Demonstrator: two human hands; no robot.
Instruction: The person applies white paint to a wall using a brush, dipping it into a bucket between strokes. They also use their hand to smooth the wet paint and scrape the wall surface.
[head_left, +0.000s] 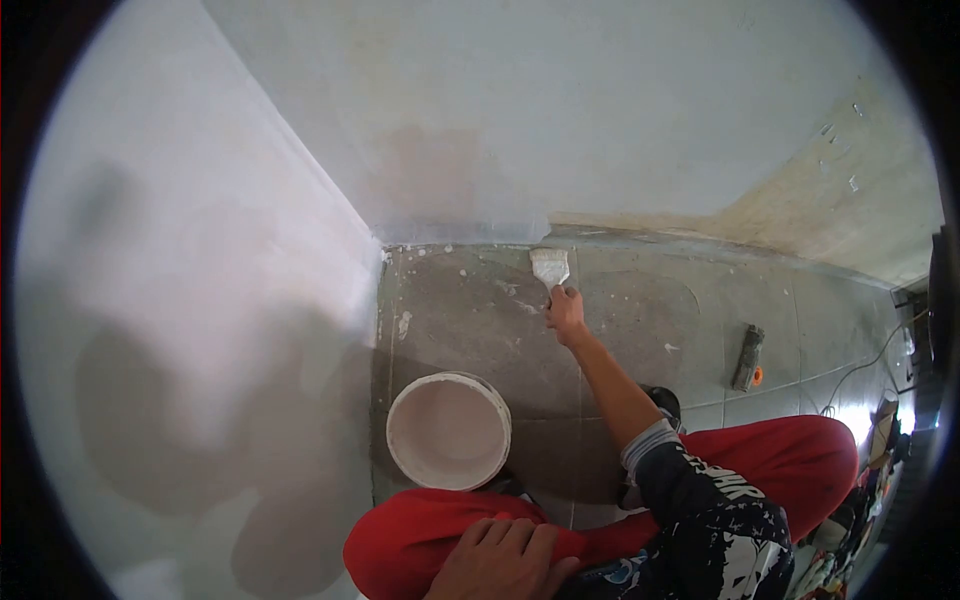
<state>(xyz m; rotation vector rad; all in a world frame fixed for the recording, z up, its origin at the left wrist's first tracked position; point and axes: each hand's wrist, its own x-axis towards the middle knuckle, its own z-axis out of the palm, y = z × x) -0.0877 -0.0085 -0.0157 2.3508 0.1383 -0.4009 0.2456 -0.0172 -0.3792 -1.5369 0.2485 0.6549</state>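
Note:
My right hand (566, 314) is closed round the handle of a wide white brush (549, 266). The brush's bristles point at the base of the back wall (480, 231), where a grey painted strip meets the floor. My left hand (500, 562) rests on my red-clad left thigh with its fingers spread, holding nothing. Between my left knee and the left wall stands a white bucket (402, 440) with pale liquid inside.
A white wall (190, 250) rises on the left. On the tiled floor (640, 300) at the right lies a dark roller-like tool (747, 358) with an orange part. A cable (862, 366) and assorted clutter (838, 535) are at the far right.

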